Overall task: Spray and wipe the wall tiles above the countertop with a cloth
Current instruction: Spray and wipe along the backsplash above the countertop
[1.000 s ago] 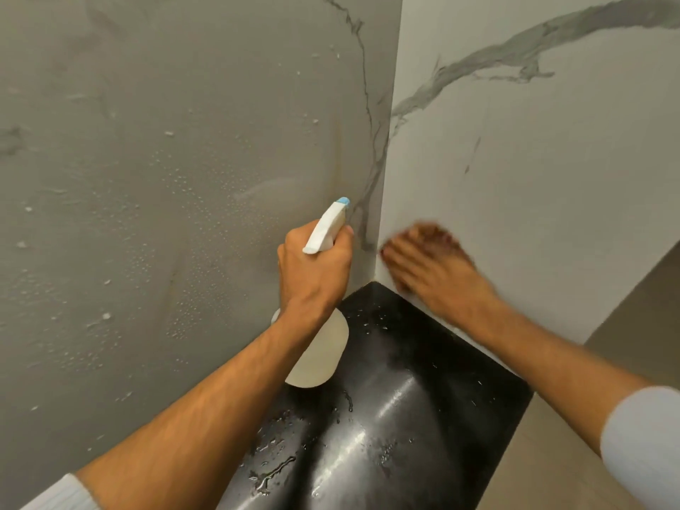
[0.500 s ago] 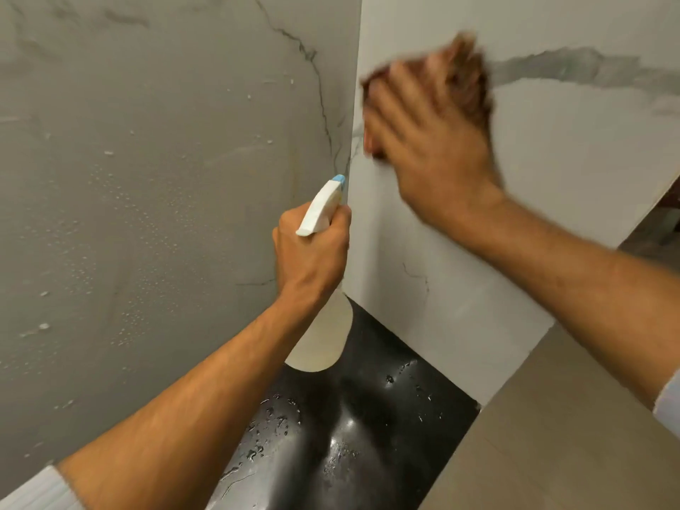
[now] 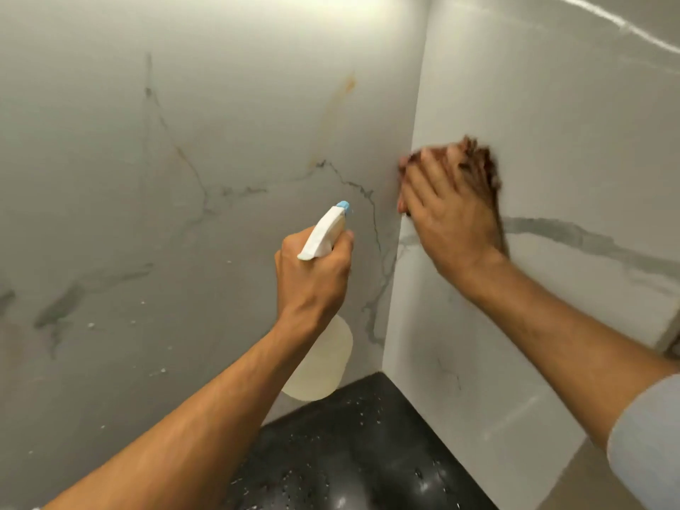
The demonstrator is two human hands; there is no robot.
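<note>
Above the wet table (image 3: 368, 454), a spray bottle (image 3: 323, 362), judged light, is gripped at its neck by the left hand (image 3: 312, 277). Farther on, the soft cloth (image 3: 478, 160) is pressed flat to the wall tiles (image 3: 552, 123) beside the corner by the right hand (image 3: 449, 211), fingers extended.

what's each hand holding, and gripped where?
Left hand grips spray bottle at its neck. Right hand presses brown cloth flat against the wall tile.
</note>
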